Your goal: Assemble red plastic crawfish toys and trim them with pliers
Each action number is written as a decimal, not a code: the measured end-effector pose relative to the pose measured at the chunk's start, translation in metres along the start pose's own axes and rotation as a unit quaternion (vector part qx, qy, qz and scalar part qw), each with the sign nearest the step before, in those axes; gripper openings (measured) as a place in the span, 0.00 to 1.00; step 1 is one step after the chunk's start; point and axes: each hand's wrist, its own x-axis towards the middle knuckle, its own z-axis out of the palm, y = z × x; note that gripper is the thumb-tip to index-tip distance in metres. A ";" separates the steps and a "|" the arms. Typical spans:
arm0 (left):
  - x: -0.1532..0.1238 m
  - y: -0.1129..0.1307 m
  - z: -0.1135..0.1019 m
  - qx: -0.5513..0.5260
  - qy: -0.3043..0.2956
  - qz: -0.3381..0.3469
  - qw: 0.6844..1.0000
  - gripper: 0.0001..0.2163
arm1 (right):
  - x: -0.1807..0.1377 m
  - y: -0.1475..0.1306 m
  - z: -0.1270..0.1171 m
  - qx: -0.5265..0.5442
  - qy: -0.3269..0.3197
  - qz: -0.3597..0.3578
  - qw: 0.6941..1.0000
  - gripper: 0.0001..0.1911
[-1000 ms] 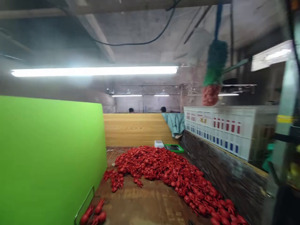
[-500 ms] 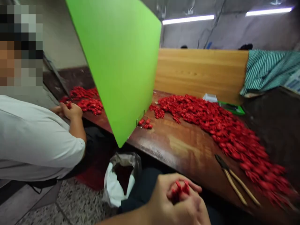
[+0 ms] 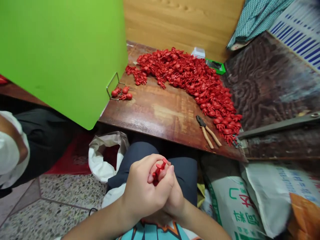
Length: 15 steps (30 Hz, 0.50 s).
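Note:
Over my lap, my left hand and my right hand are pressed together, fingers closed. Between them sits a small red plastic figure with thin limbs sticking up. Most of it is hidden by my fingers, and both hands appear to grip it. On the wooden table beyond lies a long heap of similar red plastic figures. Pliers with tan handles rest near the table's front edge, apart from my hands. Several more red figures lie beside a bent wire stand.
A tall green panel rises at the left. Below it an open white bag stands by my leg. A person's dark-clothed leg shows at left. Printed sacks lie at lower right. A green tray sits behind the heap.
My view has swung down and to the right. Both forearms now show, with the hands still clasped around the red figure. The neighbouring person has mostly left the frame.

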 end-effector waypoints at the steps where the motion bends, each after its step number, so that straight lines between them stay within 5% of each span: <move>1: 0.001 -0.002 0.000 -0.008 -0.003 -0.001 1.000 0.05 | 0.002 -0.001 -0.002 -0.012 -0.021 -0.001 1.000 0.27; 6: 0.002 -0.026 -0.006 -0.102 -0.078 -0.048 0.991 0.18 | 0.016 -0.009 -0.021 -0.079 -0.144 -0.040 0.986 0.26; 9: -0.002 -0.047 -0.014 -0.118 -0.083 -0.068 0.987 0.30 | 0.017 -0.008 -0.038 -0.125 -0.142 -0.017 0.982 0.32; 15: -0.003 -0.069 -0.030 0.036 -0.094 -0.083 0.991 0.21 | 0.015 -0.005 -0.059 -0.175 -0.098 0.053 0.978 0.34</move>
